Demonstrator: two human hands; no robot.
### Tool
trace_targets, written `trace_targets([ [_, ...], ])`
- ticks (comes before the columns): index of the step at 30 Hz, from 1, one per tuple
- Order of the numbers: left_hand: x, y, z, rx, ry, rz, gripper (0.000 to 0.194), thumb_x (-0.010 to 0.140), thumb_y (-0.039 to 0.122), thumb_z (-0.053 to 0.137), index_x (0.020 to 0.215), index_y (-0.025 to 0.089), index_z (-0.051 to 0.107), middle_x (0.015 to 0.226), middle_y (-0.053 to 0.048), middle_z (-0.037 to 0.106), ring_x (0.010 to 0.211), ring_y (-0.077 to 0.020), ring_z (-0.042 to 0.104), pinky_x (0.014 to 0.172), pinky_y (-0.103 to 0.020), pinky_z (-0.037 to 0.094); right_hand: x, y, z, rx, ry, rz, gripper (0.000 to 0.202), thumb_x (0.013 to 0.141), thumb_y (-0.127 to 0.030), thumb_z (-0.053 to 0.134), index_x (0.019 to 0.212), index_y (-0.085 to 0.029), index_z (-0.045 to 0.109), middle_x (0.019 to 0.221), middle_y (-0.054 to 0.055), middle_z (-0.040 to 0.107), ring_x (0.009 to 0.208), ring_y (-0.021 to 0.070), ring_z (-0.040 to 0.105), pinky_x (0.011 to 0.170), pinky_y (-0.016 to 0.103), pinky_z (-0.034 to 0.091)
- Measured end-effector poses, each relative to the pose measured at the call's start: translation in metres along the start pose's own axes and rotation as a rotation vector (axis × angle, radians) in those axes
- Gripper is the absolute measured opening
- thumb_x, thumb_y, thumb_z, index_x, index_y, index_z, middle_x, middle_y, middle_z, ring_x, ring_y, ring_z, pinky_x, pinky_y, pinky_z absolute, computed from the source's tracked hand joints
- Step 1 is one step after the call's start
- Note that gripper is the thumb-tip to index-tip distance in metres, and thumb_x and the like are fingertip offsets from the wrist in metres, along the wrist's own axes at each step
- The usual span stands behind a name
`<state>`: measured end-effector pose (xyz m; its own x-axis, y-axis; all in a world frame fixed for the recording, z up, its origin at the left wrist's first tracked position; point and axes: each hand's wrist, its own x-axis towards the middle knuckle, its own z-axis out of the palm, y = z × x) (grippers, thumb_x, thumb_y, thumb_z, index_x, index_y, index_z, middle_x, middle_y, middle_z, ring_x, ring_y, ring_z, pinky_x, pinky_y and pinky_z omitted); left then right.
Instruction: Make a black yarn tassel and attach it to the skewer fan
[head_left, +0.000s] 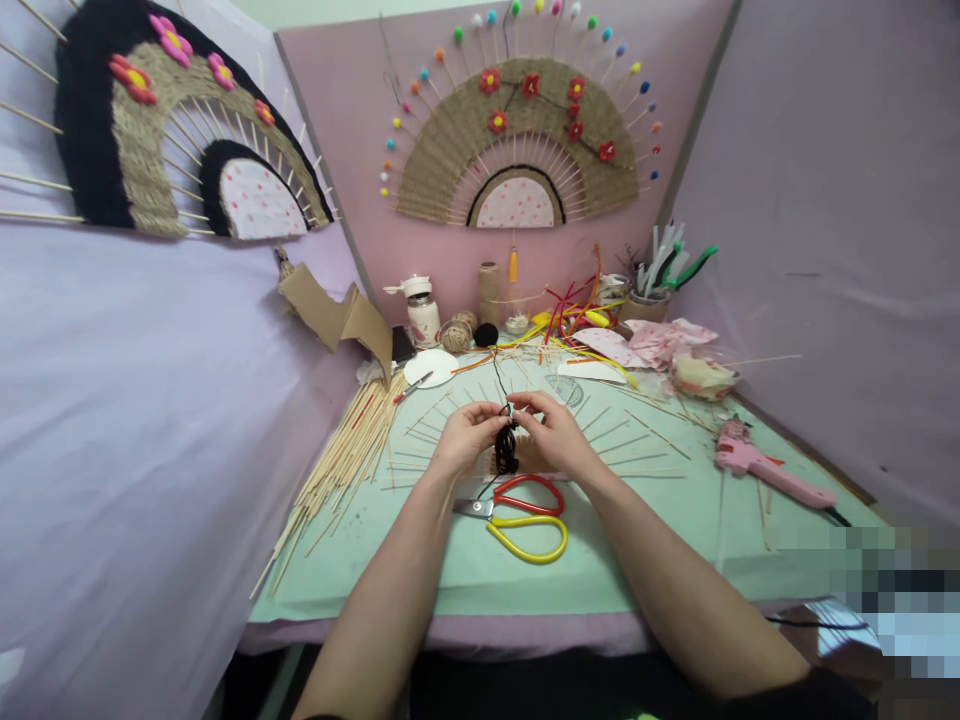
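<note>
Both hands meet over the middle of the table, pinching the top of a small looped bundle of black yarn (506, 452). My left hand (471, 432) grips it from the left, fingers closed. From the right, my right hand (551, 428) is closed on the same yarn near the top. One strand runs back to a black yarn ball (486, 335), and another tail hangs toward the scissors. Just below the hands lie scissors (525, 518) with one red and one yellow handle. Behind the hands, sticks fan out on the table (360, 580), partly hidden by them.
A pile of thin wooden sticks (337, 460) lies left. At right rests a pink glue gun (772, 475). Along the back stand a white bottle (423, 315), a twine spool (489, 290) and a tool pot (645, 308). Decorated fans (427, 160) hang on the walls.
</note>
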<state>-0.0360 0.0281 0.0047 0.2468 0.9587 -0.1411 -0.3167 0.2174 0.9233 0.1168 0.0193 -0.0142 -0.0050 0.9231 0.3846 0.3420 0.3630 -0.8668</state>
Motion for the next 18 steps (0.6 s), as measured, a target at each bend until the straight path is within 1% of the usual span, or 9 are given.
trace_targets([
  [2,-0.001,0.000,0.000,-0.005,-0.018,-0.054,0.038,0.049,0.025,0.089,0.076,0.013,0.066,0.069,0.000,0.067,0.061,-0.0094,0.061,0.059,-0.021,0.046,0.001,-0.001,-0.003,0.003,-0.008,0.000,0.026,0.082,-0.028,0.056,0.103,-0.020,0.068,0.105,0.008,0.067,0.097,0.0196,0.059,0.091,0.037,0.043],
  [3,-0.002,0.000,0.000,-0.006,-0.026,-0.078,0.037,0.050,0.024,0.089,0.077,0.013,0.066,0.070,-0.001,0.068,0.060,-0.0097,0.062,0.058,-0.021,0.047,0.001,-0.001,-0.004,0.014,-0.022,0.011,0.024,0.082,-0.028,0.055,0.101,-0.019,0.068,0.104,0.008,0.067,0.097,0.0197,0.060,0.091,0.037,0.043],
  [6,-0.001,-0.001,0.000,-0.018,-0.032,-0.117,0.032,0.056,0.020,0.086,0.079,0.012,0.066,0.072,-0.003,0.070,0.057,-0.0098,0.062,0.055,-0.021,0.048,0.003,0.001,-0.007,0.062,-0.070,0.084,0.020,0.084,-0.034,0.054,0.086,-0.018,0.067,0.088,0.005,0.069,0.087,0.0192,0.061,0.083,0.035,0.045],
  [9,0.000,-0.003,0.000,-0.042,-0.013,-0.124,0.026,0.061,0.015,0.082,0.079,0.012,0.064,0.070,-0.004,0.070,0.055,-0.0097,0.063,0.054,-0.020,0.050,0.003,0.003,-0.009,0.084,0.014,0.124,0.021,0.081,-0.038,0.058,0.080,-0.018,0.062,0.080,0.003,0.066,0.076,0.0177,0.059,0.074,0.032,0.046],
  [11,0.001,-0.003,0.000,-0.048,-0.004,-0.116,0.024,0.063,0.013,0.081,0.079,0.012,0.063,0.069,-0.003,0.069,0.057,-0.0107,0.065,0.055,-0.020,0.051,0.003,0.002,-0.010,0.078,0.075,0.105,0.019,0.079,-0.037,0.060,0.082,-0.018,0.061,0.082,0.004,0.066,0.077,0.0176,0.059,0.073,0.031,0.045],
  [12,0.001,-0.004,0.000,-0.046,-0.003,-0.106,0.024,0.063,0.013,0.080,0.079,0.012,0.063,0.069,-0.003,0.069,0.058,-0.0112,0.066,0.055,-0.020,0.052,0.003,0.001,-0.011,0.071,0.066,0.093,0.018,0.079,-0.036,0.060,0.083,-0.018,0.062,0.083,0.004,0.066,0.078,0.0176,0.059,0.073,0.031,0.045],
  [14,0.000,-0.004,0.001,-0.041,-0.012,-0.077,0.024,0.063,0.015,0.081,0.079,0.012,0.063,0.068,-0.003,0.069,0.060,-0.0120,0.067,0.055,-0.019,0.052,0.002,0.000,-0.013,0.055,-0.022,0.083,0.017,0.081,-0.032,0.057,0.086,-0.018,0.065,0.086,0.005,0.068,0.080,0.0177,0.060,0.074,0.031,0.046],
  [16,-0.001,-0.004,0.002,-0.029,-0.032,-0.043,0.026,0.061,0.017,0.082,0.079,0.012,0.063,0.069,-0.002,0.069,0.060,-0.0121,0.067,0.052,-0.018,0.051,0.001,0.000,-0.016,0.020,-0.153,0.075,0.021,0.080,-0.027,0.055,0.094,-0.017,0.068,0.091,0.005,0.070,0.084,0.0179,0.062,0.074,0.030,0.046],
  [18,-0.002,-0.004,0.003,-0.007,-0.045,-0.021,0.028,0.060,0.021,0.082,0.079,0.013,0.063,0.068,-0.002,0.068,0.059,-0.0121,0.066,0.046,-0.016,0.046,0.001,0.001,-0.017,-0.025,-0.254,0.063,0.021,0.078,-0.024,0.056,0.093,-0.017,0.070,0.092,0.005,0.070,0.085,0.0180,0.062,0.073,0.030,0.045],
])
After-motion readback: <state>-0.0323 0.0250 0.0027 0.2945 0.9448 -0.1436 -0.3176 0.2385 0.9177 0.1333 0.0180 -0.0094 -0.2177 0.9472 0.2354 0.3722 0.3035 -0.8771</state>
